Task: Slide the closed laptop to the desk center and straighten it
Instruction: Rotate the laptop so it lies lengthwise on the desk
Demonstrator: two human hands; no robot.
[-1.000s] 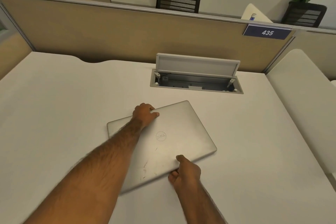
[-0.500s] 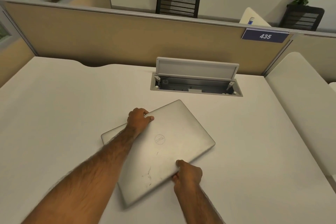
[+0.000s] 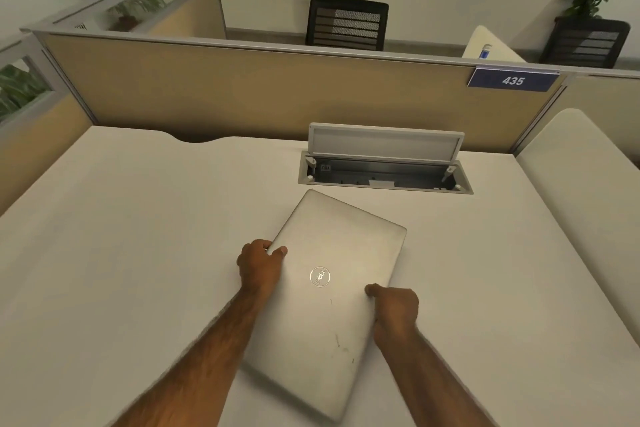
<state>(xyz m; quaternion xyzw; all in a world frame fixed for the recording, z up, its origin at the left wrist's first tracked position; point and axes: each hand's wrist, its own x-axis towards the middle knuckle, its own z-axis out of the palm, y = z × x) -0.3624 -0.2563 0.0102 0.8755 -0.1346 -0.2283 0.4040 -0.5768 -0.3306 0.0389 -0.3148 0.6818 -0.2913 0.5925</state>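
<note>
Both hands grip the closed laptop (image 3: 332, 291): left hand (image 3: 259, 265) clamped on its left long edge, right hand (image 3: 393, 310) on its right long edge, thumbs on the lid. Laptop lies flat on the white desk (image 3: 138, 236), skewed, long axis running near-to-far, far corner just short of the open cable box (image 3: 384, 173). Beige partition (image 3: 242, 94) stands behind the box. Sign (image 3: 512, 80) on the partition reads "435". Lid logo: Dell. Desk left and right of the laptop is open.
</note>
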